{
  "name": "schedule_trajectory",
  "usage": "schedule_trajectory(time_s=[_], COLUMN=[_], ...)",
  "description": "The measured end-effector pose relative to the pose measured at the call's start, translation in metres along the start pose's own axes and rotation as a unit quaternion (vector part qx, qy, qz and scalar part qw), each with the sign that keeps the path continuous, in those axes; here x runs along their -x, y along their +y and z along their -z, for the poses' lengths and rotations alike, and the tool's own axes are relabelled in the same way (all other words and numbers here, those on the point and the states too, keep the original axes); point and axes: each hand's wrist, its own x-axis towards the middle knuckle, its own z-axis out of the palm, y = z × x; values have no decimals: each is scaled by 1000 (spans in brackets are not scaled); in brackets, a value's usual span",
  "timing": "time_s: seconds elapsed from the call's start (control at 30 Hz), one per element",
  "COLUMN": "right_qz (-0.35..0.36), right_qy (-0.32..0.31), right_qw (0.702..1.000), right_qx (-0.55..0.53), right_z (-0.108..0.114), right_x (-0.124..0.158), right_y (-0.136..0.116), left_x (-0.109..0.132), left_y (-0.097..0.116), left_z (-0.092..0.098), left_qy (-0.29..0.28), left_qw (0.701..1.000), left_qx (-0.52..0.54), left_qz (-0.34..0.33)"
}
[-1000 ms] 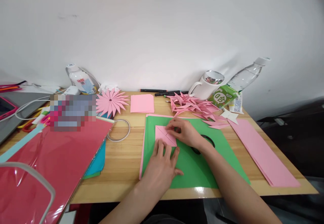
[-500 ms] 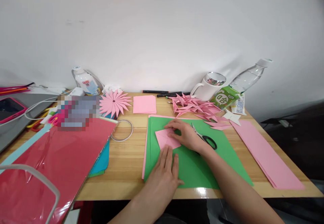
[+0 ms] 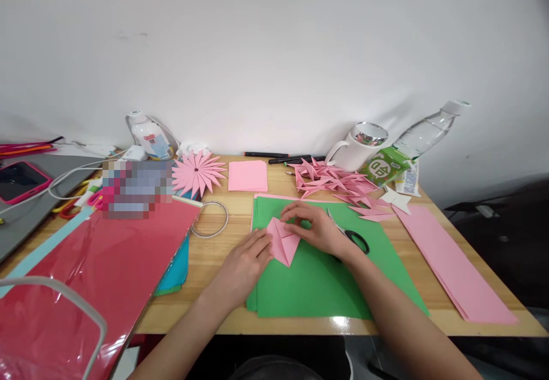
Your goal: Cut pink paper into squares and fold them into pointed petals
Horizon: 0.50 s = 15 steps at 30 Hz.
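Observation:
A small folded pink paper (image 3: pixel 283 244) lies on a green sheet (image 3: pixel 326 277) near the table's front. My right hand (image 3: pixel 315 226) presses on its upper right part with curled fingers. My left hand (image 3: pixel 243 264) lies flat at its left edge, fingertips touching the paper. Black-handled scissors (image 3: pixel 354 238) lie on the green sheet just behind my right wrist.
A pile of folded pink points (image 3: pixel 337 184), a pink paper flower (image 3: pixel 198 173), a stack of pink squares (image 3: pixel 247 175), a white mug (image 3: pixel 359 146), a water bottle (image 3: pixel 422 133), pink strips (image 3: pixel 452 262) and a big red bag (image 3: pixel 86 277) lie about the wooden table (image 3: pixel 214 254).
The pink paper has been turned so a corner points toward me. My left hand has moved from below the paper to its left edge. My right hand stayed on it.

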Motion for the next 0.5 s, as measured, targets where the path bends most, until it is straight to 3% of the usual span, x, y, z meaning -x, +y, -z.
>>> schedule_trajectory(time_s=[0.13, 0.27, 0.5], right_qz=[-36, -22, -15], right_qy=[-122, -105, -76], right_qw=[992, 993, 996], right_qx=[-19, 40, 47], right_z=[6, -1, -4], right_x=[2, 3, 5], right_y=[-6, -5, -1], left_x=[2, -3, -11], left_y=[-4, -8, -7], left_z=[1, 3, 7], left_qy=[-4, -2, -21], left_qw=[1000, 999, 999], left_qx=[9, 32, 45], left_qz=[-1, 5, 10])
